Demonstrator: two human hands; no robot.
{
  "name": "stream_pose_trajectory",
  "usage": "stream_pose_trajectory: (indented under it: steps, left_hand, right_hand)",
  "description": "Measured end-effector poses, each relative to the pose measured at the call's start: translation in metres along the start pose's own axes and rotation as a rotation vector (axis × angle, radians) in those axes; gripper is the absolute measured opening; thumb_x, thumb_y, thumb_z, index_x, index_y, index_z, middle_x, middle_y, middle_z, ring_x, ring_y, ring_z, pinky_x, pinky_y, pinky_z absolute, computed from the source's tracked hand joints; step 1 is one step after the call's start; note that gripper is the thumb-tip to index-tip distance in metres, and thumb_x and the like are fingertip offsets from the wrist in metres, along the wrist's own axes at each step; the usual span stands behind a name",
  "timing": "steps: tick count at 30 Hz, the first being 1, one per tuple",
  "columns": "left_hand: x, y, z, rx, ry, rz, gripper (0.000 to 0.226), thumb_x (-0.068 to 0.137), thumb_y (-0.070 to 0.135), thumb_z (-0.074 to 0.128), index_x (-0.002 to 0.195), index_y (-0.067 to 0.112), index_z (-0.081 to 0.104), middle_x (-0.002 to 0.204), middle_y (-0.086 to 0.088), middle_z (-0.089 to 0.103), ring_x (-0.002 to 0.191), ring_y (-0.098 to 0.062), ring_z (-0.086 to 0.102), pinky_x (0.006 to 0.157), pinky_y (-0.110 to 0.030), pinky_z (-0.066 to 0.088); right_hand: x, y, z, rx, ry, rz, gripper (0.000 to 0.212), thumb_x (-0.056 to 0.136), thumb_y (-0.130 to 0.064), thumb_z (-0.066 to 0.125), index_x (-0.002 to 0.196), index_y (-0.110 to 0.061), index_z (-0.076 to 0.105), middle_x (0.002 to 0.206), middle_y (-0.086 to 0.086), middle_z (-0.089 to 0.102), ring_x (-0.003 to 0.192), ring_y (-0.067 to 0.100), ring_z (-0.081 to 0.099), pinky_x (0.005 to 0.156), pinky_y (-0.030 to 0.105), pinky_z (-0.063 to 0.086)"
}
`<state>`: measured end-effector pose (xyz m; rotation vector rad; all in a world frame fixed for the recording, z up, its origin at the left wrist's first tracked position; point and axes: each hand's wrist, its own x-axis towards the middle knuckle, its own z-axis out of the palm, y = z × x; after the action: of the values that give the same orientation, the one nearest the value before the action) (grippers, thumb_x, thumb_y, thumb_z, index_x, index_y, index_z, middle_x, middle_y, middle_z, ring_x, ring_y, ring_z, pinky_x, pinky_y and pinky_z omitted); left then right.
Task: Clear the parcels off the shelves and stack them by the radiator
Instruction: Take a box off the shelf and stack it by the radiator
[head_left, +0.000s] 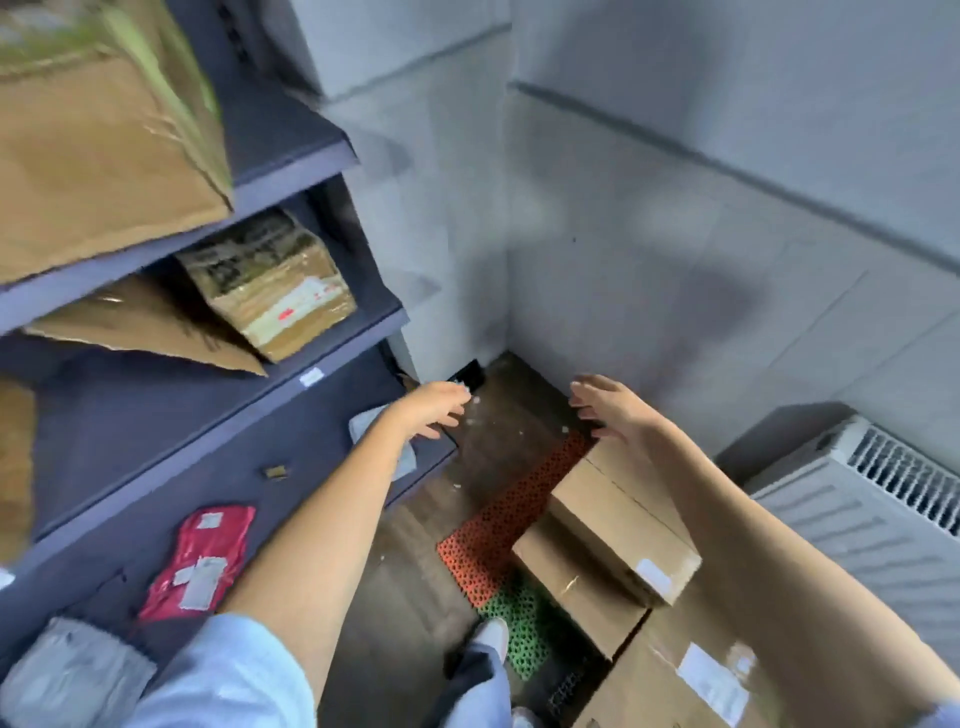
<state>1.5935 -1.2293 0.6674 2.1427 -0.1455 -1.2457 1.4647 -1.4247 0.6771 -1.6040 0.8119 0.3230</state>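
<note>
**Both hands out front, nothing in them**

Left hand (439, 408) is stretched out past the end of the dark blue shelving unit (291, 156), fingers loose and relaxed, grasping nothing. Our right hand (610, 408) is the same deal, fingers spread and slack, hanging just above the far end of the top cardboard box (621, 525) without clearly touching it. The frame is pretty blurry, so we can't tell contact for sure.

Parcels are split between two spots. Over by the white radiator (883, 499) we've got a pile of brown boxes on the floor: the top one sits across a lower box (566, 587), and a bigger box with a white label (691, 680) is nearest to us. They rest partly on an orange perforated mat (506, 519) with a green mat (519, 629) beside it.

On the shelves there's still stuff: a big brown box (98, 150) up top, a taped box with printed labels (275, 283) on the shelf below with a flat piece of cardboard (145, 327) leaning next to it, a grey poly mailer (382, 441) under our left forearm, a red mailer bag (200, 561) on the low shelf, and another grey bag (67, 670) near the bottom left corner.

Our shoe (491, 636) pokes out on the wood floor (410, 551).
</note>
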Motion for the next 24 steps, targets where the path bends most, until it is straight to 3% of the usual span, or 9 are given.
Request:
stream_pose_trajectory:
  steps: [6,8,11,13,16,19,20,23,24]
  left_hand:
    - [-0.178,-0.06,-0.09,-0.196,0.306,0.083,0.049,0.098,0.038,0.041,0.143,0.019,0.035,0.143,-0.009,0.046,0.128,-0.024,0.049,0.101,-0.039,0.039]
    - [-0.238,-0.099,-0.114,-0.242,0.411,0.064,0.046,0.099,0.038,0.041,0.141,0.021,0.038,0.141,-0.008,0.048,0.126,-0.024,0.051,0.099,-0.037,0.04]
    - [-0.333,-0.166,-0.141,-0.316,0.596,0.019,0.042,0.1,0.035,0.039,0.139,0.02,0.04,0.139,-0.009,0.05,0.124,-0.026,0.052,0.1,-0.038,0.041]
    - [-0.395,-0.21,-0.152,-0.397,0.755,0.016,0.041,0.1,0.032,0.039,0.14,0.02,0.04,0.138,-0.009,0.051,0.123,-0.027,0.053,0.1,-0.038,0.04]
    - [-0.488,-0.277,-0.155,-0.524,1.001,0.034,0.039,0.101,0.023,0.039,0.139,0.016,0.04,0.134,-0.014,0.054,0.117,-0.029,0.057,0.089,-0.031,0.037]
    - [-0.576,-0.343,-0.151,-0.52,1.129,0.022,0.04,0.1,0.011,0.039,0.14,0.005,0.039,0.121,-0.016,0.056,0.096,-0.021,0.056,0.066,-0.014,0.046]
    - [-0.605,-0.366,-0.146,-0.504,1.157,-0.019,0.04,0.1,0.011,0.039,0.14,0.005,0.04,0.12,-0.015,0.056,0.096,-0.018,0.054,0.061,-0.013,0.044]
    - [-0.695,-0.435,-0.134,-0.521,1.261,-0.141,0.04,0.1,0.02,0.042,0.139,0.012,0.041,0.127,-0.013,0.057,0.095,-0.017,0.056,0.074,-0.024,0.047]
    - [-0.724,-0.459,-0.129,-0.548,1.317,-0.142,0.04,0.1,0.018,0.043,0.139,0.01,0.042,0.125,-0.014,0.057,0.089,-0.017,0.058,0.072,-0.02,0.05]
  right_hand:
    - [-0.077,-0.126,0.094,-0.234,-0.191,-0.29,0.039,0.099,-0.025,0.041,0.136,-0.013,0.045,0.119,0.013,0.054,0.096,0.021,0.05,0.082,0.031,0.033]
    - [-0.102,-0.155,0.142,-0.33,-0.289,-0.33,0.041,0.099,-0.03,0.042,0.136,-0.013,0.045,0.125,0.015,0.054,0.105,0.025,0.054,0.081,0.033,0.036]
    - [-0.147,-0.188,0.227,-0.463,-0.422,-0.424,0.041,0.099,-0.034,0.041,0.136,-0.016,0.043,0.139,0.011,0.048,0.12,0.025,0.049,0.094,0.038,0.039]
    - [-0.182,-0.199,0.291,-0.511,-0.531,-0.482,0.037,0.098,-0.033,0.042,0.131,-0.014,0.045,0.135,0.013,0.05,0.108,0.024,0.052,0.092,0.037,0.038]
    - [-0.242,-0.205,0.393,-0.612,-0.667,-0.572,0.045,0.099,-0.033,0.041,0.139,-0.013,0.039,0.139,0.012,0.045,0.127,0.028,0.043,0.099,0.041,0.037]
    - [-0.313,-0.199,0.496,-0.661,-0.791,-0.664,0.045,0.099,-0.033,0.042,0.138,-0.011,0.042,0.14,0.012,0.046,0.129,0.028,0.043,0.085,0.036,0.042]
    - [-0.338,-0.194,0.529,-0.657,-0.835,-0.684,0.043,0.099,-0.032,0.042,0.136,-0.011,0.043,0.139,0.012,0.047,0.128,0.028,0.044,0.087,0.037,0.041]
    - [-0.422,-0.173,0.628,-0.632,-0.982,-0.72,0.038,0.098,-0.032,0.043,0.132,-0.015,0.047,0.136,0.01,0.05,0.127,0.027,0.045,0.096,0.039,0.037]
    - [-0.451,-0.164,0.658,-0.637,-1.02,-0.739,0.038,0.097,-0.033,0.045,0.131,-0.016,0.048,0.135,0.009,0.051,0.127,0.027,0.046,0.095,0.038,0.037]
